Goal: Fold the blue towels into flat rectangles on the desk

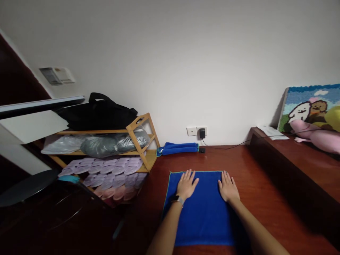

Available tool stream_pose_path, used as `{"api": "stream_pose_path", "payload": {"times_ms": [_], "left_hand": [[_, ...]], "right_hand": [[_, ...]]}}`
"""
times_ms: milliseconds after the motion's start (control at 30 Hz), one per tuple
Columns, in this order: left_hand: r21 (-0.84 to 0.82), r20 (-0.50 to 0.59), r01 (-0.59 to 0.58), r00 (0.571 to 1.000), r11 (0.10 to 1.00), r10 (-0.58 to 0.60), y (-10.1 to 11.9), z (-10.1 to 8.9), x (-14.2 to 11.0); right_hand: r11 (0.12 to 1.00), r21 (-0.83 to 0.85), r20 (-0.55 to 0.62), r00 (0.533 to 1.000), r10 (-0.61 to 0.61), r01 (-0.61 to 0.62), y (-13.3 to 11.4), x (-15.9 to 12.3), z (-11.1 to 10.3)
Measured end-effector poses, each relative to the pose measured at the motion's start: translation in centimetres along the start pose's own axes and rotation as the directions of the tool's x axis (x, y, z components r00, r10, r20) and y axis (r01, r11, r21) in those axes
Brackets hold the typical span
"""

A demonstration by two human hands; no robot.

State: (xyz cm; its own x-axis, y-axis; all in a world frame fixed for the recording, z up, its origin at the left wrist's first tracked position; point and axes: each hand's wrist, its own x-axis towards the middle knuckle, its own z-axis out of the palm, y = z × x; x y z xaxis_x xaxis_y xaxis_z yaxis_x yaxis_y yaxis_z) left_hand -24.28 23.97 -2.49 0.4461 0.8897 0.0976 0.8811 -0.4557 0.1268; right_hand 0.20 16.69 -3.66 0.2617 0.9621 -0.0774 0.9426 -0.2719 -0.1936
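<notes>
A blue cloth with a light green stitched edge lies spread out on the reddish-brown wooden table. My left hand rests flat on its far left part, fingers stretched out, with a watch on the wrist. Flat at the cloth's far right edge lies my right hand, its fingers extended and pointing away from me. Neither hand holds anything. Behind the spread cloth, against the wall, are folded blue cloths with a small black object at their right end.
A wooden rack on the left holds lilac slippers, plastic-wrapped bundles and a black bag. A black adapter with a cable sits in the wall socket. On the raised right surface are paper, a pink plush toy and a picture.
</notes>
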Motion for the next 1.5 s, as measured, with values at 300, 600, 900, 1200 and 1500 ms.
{"api": "stream_pose_path", "payload": {"times_ms": [300, 600, 900, 1200, 1500], "left_hand": [[0.033, 0.013, 0.141, 0.990, 0.989, -0.141, -9.3, -1.7, -1.8], [0.006, 0.044, 0.217, 0.975, 0.976, -0.217, -7.5, -2.7, -7.9], [-0.051, -0.168, 0.069, 0.983, 0.996, -0.076, -9.8, -3.5, -14.8], [-0.107, -0.065, -0.282, 0.959, 0.953, 0.276, -7.3, -3.5, -10.5], [0.017, -0.019, -0.064, 0.998, 0.998, 0.065, -3.8, -2.6, -18.1]], "right_hand": [[0.999, -0.037, -0.005, 1.000, 0.001, -0.001, 0.3, 0.4, 0.9], [0.960, -0.156, 0.063, 0.973, -0.223, 0.231, 0.5, 4.8, -1.1], [0.990, -0.120, -0.133, 0.987, -0.090, 0.074, -7.5, 1.9, -1.4], [0.999, -0.052, -0.204, 0.979, -0.011, 0.000, 0.7, -11.2, 6.9], [0.901, 0.048, 0.072, 0.898, -0.434, 0.431, 4.0, -2.6, -1.5]]}}
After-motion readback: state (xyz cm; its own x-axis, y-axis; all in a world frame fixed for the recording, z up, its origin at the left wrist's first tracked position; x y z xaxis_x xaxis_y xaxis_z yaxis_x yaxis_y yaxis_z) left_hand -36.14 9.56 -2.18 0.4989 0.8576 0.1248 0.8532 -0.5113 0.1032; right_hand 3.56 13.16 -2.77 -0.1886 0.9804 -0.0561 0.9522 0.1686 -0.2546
